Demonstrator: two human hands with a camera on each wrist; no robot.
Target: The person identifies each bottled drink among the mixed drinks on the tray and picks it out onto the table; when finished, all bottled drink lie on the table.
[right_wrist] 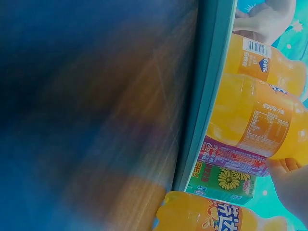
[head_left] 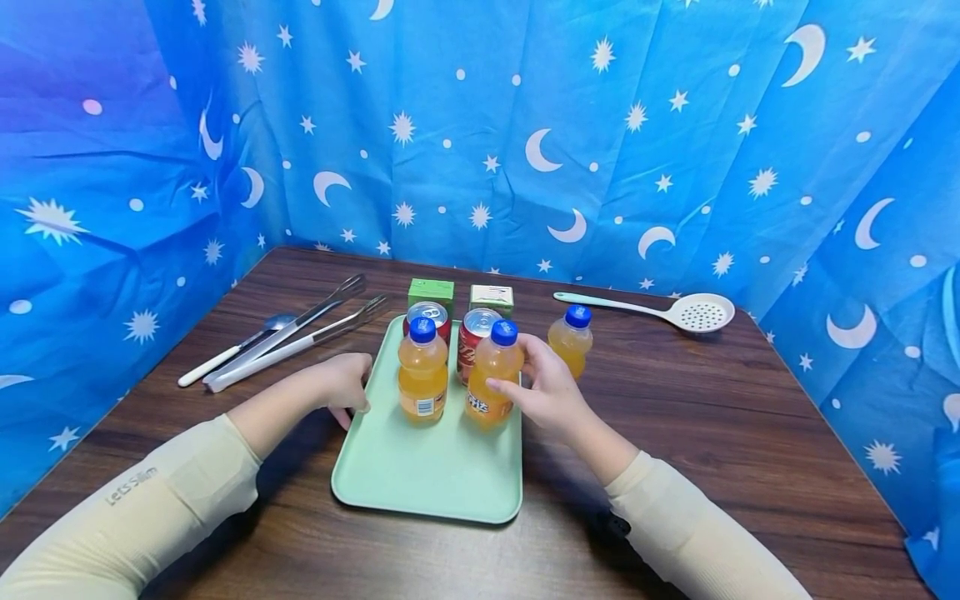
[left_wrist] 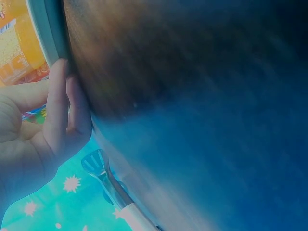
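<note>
On the right side of the pale green tray [head_left: 427, 483], my right hand [head_left: 555, 392] holds an orange soda bottle [head_left: 487, 379] with a blue cap, thumb in front and fingers behind. The bottle stands upright. My left hand [head_left: 347, 385] grips the tray's left rim; in the left wrist view its fingers [left_wrist: 57, 103] meet that rim. A second orange soda bottle [head_left: 422, 375] stands beside the held one. Behind them are two red soda cans [head_left: 428, 312], partly hidden. Two green juice cartons [head_left: 431, 290] show at the tray's far end.
A third orange soda bottle [head_left: 566, 342] stands on the table, right of the tray. A slotted spoon [head_left: 701, 313] lies at the back right. Tongs [head_left: 300, 343] and a white-handled spoon [head_left: 225, 356] lie to the left. A blue patterned curtain [head_left: 465, 125] encloses the table.
</note>
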